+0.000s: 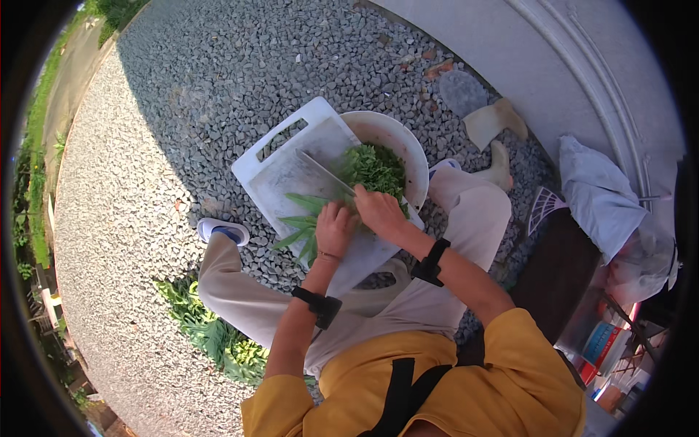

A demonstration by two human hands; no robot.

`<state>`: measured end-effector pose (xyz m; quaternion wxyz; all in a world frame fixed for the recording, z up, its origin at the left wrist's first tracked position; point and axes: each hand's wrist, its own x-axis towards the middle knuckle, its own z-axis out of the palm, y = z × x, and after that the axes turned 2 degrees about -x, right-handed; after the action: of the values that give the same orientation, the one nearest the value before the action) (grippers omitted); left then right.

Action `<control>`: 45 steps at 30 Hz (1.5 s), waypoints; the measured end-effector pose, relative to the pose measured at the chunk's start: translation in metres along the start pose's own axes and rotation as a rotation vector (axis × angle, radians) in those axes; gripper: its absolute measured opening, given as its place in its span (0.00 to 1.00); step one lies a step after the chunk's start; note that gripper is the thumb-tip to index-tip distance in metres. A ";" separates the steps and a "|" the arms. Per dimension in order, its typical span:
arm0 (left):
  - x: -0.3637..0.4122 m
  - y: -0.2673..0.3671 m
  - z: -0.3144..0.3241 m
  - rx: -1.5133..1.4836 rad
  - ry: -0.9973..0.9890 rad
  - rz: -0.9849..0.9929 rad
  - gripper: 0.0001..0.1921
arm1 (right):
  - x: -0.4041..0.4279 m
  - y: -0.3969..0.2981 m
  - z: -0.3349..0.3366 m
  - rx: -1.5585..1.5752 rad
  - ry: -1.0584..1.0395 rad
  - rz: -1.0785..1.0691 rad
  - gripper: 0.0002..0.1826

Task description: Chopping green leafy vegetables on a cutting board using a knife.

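Observation:
A white plastic cutting board (262,185) with handle cut-outs lies tilted across a round white basin (419,147). My right hand (379,212) grips a knife (323,169), its blade pointing away to the upper left over the board. Beside it, my left hand (334,232) presses a bunch of long green leaves (303,221) against the board, their tips fanning out to the left. Chopped greens (377,169) are heaped at the board's right edge and in the basin. The knife's handle is hidden in my right fist.
Whole leafy greens (213,333) lie on the gravel (109,229) by my left knee. To the right, a pair of rubber boots (489,123), a flat stone (462,92), a pink fan rake (543,207) and a pale sack (595,191) stand along the wall (524,65).

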<state>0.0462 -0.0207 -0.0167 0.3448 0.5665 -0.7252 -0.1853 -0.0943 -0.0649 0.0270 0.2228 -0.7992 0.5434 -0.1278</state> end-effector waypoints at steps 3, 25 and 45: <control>-0.005 0.009 -0.003 0.032 0.023 -0.012 0.11 | -0.005 0.006 -0.013 0.053 -0.001 0.058 0.08; -0.012 0.001 0.009 0.077 0.068 -0.041 0.06 | -0.027 -0.016 0.018 -0.051 0.029 -0.038 0.19; 0.069 0.212 -0.156 -1.353 -0.341 -0.060 0.55 | -0.064 -0.005 0.054 -0.043 0.288 -0.103 0.17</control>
<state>0.0012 -0.0062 0.2516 0.4977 0.2103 -0.4787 -0.6920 -0.0903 0.0079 -0.0153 0.1184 -0.8041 0.5306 -0.2407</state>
